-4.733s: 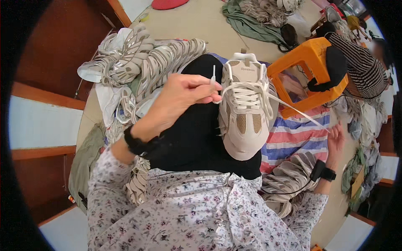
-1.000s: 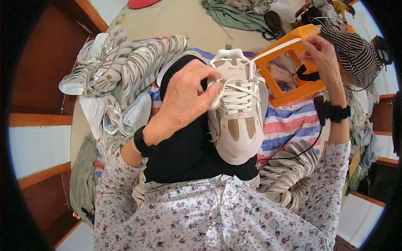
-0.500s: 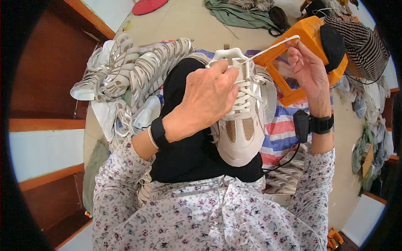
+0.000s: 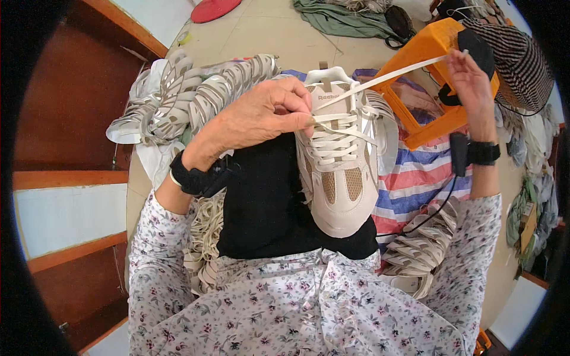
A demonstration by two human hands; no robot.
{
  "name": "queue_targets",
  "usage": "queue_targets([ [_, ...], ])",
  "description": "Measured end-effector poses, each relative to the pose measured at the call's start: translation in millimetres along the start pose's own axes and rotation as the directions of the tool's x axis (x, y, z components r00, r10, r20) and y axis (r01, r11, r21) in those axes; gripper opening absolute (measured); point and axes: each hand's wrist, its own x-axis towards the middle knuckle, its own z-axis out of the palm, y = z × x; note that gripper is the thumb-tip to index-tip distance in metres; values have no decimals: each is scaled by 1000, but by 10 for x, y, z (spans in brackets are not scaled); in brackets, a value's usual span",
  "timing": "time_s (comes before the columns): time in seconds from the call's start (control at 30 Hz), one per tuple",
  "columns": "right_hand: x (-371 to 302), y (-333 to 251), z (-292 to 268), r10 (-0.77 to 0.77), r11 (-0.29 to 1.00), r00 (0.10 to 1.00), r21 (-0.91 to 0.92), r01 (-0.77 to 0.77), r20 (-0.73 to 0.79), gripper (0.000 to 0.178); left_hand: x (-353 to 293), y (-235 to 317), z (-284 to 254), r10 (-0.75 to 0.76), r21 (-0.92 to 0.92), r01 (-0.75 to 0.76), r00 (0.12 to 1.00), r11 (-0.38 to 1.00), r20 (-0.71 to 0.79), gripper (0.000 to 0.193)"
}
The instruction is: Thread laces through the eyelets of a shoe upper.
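Observation:
A cream and beige sneaker (image 4: 341, 204) rests on my black-covered lap, its toe toward me. White laces (image 4: 335, 145) criss-cross its front. One loose length of shoelace (image 4: 395, 74) runs taut from the upper eyelets out to the right. My right hand (image 4: 472, 80) pinches that lace near its tip, raised beside an orange plastic frame. On the sneaker's left side, my left hand (image 4: 264, 113) is closed, thumb and fingers pinching the upper at the eyelet edge. Whether lace is also between those fingers is hidden.
Stacks of cut shoe uppers (image 4: 222, 95) lie at the left, more uppers (image 4: 418, 252) at the lower right. The orange plastic frame (image 4: 444, 35) stands on the right, by a striped cloth (image 4: 510, 62). Beneath is a striped woven sheet (image 4: 409, 169).
My right hand has moved right and slightly up, drawing the lace longer and straighter. My left hand has shifted left from over the laces to the sneaker's eyelet edge.

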Motion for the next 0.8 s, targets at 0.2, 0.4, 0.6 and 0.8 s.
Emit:
queue_targets([
  [0.2, 168, -309, -35, -178, 955, 984, -240, 175, 9, 13, -26, -100, -65, -33, 25, 35, 998, 999, -48, 17],
  [0.4, -259, 578, 894, -189, 674, 972, -738, 26, -139, 28, 60, -48, 74, 24, 47, -16, 982, 999, -187, 15],
  [0.6, -903, 1423, 1508, -51, 659, 997, -748, 75, 55, 11, 298, -109, 373, 180, 226, -114, 939, 967, -294, 17],
  [0.8, -954, 1625, 1517, -64, 759, 990, -650, -35, -128, 8, 444, -89, 426, 50, 191, 16, 940, 981, -337, 19],
])
